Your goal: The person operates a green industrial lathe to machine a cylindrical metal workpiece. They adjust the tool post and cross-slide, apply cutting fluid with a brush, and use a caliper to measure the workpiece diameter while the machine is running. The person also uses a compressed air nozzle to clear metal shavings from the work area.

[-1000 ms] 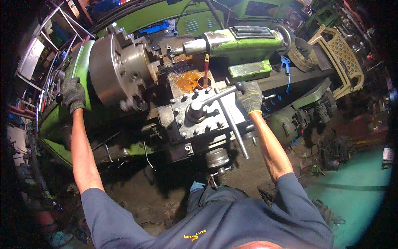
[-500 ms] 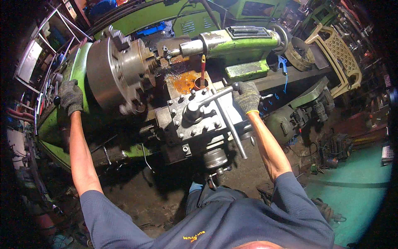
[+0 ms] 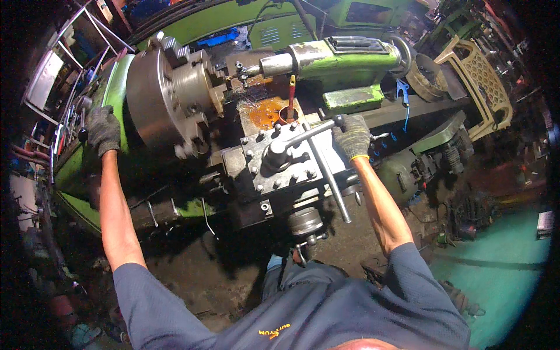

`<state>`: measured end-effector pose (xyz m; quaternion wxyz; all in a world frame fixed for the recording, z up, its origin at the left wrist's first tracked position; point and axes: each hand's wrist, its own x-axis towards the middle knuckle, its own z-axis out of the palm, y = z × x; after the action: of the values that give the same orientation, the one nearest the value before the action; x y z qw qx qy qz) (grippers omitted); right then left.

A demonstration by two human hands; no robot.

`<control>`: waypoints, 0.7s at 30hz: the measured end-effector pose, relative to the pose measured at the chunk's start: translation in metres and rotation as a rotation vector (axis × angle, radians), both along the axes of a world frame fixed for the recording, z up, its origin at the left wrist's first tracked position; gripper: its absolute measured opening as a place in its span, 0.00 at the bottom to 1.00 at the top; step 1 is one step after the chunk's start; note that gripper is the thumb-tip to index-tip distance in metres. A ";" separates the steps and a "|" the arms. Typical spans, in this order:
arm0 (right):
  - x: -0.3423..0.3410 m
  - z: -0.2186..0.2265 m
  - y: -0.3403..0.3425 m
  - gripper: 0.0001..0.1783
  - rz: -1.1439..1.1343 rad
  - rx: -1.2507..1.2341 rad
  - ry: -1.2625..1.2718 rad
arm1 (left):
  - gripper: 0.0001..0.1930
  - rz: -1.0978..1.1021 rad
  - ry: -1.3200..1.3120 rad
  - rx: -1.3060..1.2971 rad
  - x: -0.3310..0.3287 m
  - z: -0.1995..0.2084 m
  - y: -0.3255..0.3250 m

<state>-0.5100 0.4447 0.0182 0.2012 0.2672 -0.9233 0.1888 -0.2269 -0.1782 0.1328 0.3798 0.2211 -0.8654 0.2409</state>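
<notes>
My left hand (image 3: pixel 104 132), in a dark knitted glove, is closed at a lever with a black ball knob (image 3: pixel 83 135) on the green lathe headstock (image 3: pixel 118 87). My right hand (image 3: pixel 353 137), in a similar glove, curls over the right side of the tool post (image 3: pixel 280 154). Its fingertips are partly hidden, and a silver handle (image 3: pixel 379 136) sticks out beside it. Just touching or very near its fingers is the black knob (image 3: pixel 338 120) of the tool post's long lever (image 3: pixel 309 135). Left of the tool post is the big steel chuck (image 3: pixel 153 105) with its jaws.
A red-handled brush (image 3: pixel 291 93) stands in a small pot (image 3: pixel 287 114) beside orange-brown fluid (image 3: pixel 265 114). Behind it is the green tailstock (image 3: pixel 344 61). A blue air gun (image 3: pixel 402 90) hangs near a round pan (image 3: pixel 427 80) and a beige plastic chair (image 3: pixel 487 93). A bar (image 3: pixel 332 181) projects toward me.
The whole scene sits slightly further right in the picture. Both hands stay at the same places on the lathe.
</notes>
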 end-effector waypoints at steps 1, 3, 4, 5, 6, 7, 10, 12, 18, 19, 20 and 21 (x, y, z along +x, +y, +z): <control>0.000 0.000 0.000 0.10 0.006 0.001 0.014 | 0.10 0.004 -0.007 -0.012 -0.001 0.000 -0.002; -0.002 -0.002 0.000 0.10 0.021 -0.010 0.034 | 0.10 0.004 -0.018 -0.024 0.004 0.003 -0.005; -0.003 -0.003 0.000 0.10 0.023 -0.018 0.040 | 0.10 0.007 -0.013 -0.018 0.002 0.002 -0.003; -0.003 -0.004 0.001 0.10 0.025 -0.026 0.047 | 0.10 0.010 -0.007 -0.012 -0.001 0.002 -0.001; -0.003 -0.005 0.002 0.09 0.000 -0.025 -0.006 | 0.10 0.014 -0.006 -0.012 -0.003 0.002 0.001; 0.001 0.000 0.000 0.10 -0.021 -0.025 -0.060 | 0.10 0.022 -0.005 -0.013 -0.002 0.001 0.002; 0.003 0.005 -0.002 0.12 -0.036 -0.019 -0.106 | 0.10 0.017 0.000 -0.007 0.001 0.002 0.000; 0.004 0.008 -0.003 0.13 -0.041 -0.017 -0.122 | 0.10 0.028 -0.003 -0.002 0.003 0.002 -0.002; 0.002 0.004 0.000 0.12 -0.040 -0.008 -0.066 | 0.10 0.065 -0.031 0.020 -0.003 0.005 0.010; 0.000 0.000 0.000 0.11 -0.030 -0.010 -0.012 | 0.10 0.065 -0.035 0.021 -0.002 0.005 0.009; -0.002 -0.002 0.000 0.10 -0.021 -0.011 0.041 | 0.10 0.065 -0.038 0.023 -0.002 0.005 0.008; -0.004 -0.005 0.001 0.10 -0.026 0.001 0.035 | 0.10 0.059 -0.029 0.039 -0.002 0.005 0.007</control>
<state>-0.5136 0.4458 0.0133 0.2197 0.2588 -0.9231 0.1808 -0.2285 -0.1714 0.1379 0.3556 0.2503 -0.8684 0.2382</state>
